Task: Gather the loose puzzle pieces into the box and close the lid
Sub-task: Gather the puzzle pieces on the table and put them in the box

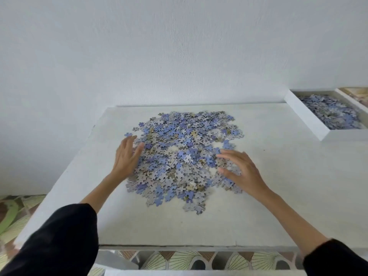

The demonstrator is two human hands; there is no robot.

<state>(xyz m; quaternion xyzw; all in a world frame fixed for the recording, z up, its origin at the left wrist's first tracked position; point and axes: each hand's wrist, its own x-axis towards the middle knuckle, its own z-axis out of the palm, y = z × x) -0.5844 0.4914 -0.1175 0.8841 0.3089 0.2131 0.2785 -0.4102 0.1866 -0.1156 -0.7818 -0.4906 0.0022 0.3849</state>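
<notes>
A wide heap of loose blue and grey puzzle pieces [185, 154] lies spread on the white table [278, 196]. My left hand [126, 158] rests against the heap's left edge, fingers straight and pointing away from me. My right hand [242, 172] lies over the heap's right edge with fingers spread and slightly bent, holding nothing that I can see. A single blue piece [128, 134] sits apart just beyond my left fingertips. The white box [306, 118] stands open at the far right, with many pieces inside it.
Beside the box at the far right edge lies a printed panel [356, 94], perhaps the lid. A white wall rises right behind the table. A patterned floor [18, 214] shows left of and below the table's front edge.
</notes>
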